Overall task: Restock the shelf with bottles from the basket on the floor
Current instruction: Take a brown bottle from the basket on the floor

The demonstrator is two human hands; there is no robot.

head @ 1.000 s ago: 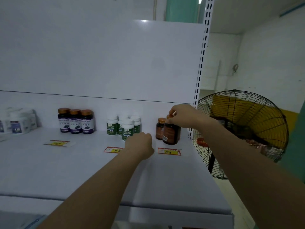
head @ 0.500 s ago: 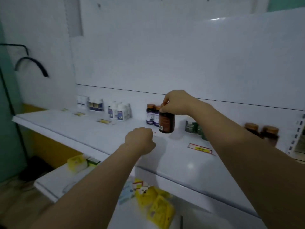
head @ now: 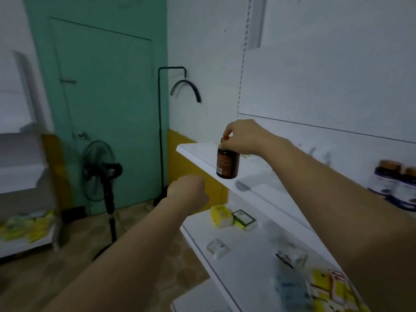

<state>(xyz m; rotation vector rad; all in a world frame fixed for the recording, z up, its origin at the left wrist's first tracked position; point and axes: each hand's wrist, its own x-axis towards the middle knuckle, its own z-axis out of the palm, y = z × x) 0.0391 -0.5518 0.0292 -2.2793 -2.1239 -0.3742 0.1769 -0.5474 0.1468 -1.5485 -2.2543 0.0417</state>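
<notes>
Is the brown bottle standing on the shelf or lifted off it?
Lifted, roughly upright: the right hand pinches the brown bottle by its top, and its shadow lies on the shelf apart from its base.

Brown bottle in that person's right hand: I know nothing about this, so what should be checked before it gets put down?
1. Grip: the right hand pinches the brown bottle by its cap. Ok.
2. Bottle close to upright. Ok.
3. Bottle resting on the shelf: not ok, it hangs above it.
4. Shelf below the bottle bare. Ok.
5. Left hand out of the way: ok, curled, lower, apart from the bottle.
6. Basket within reach: cannot tell, not in view.
</notes>
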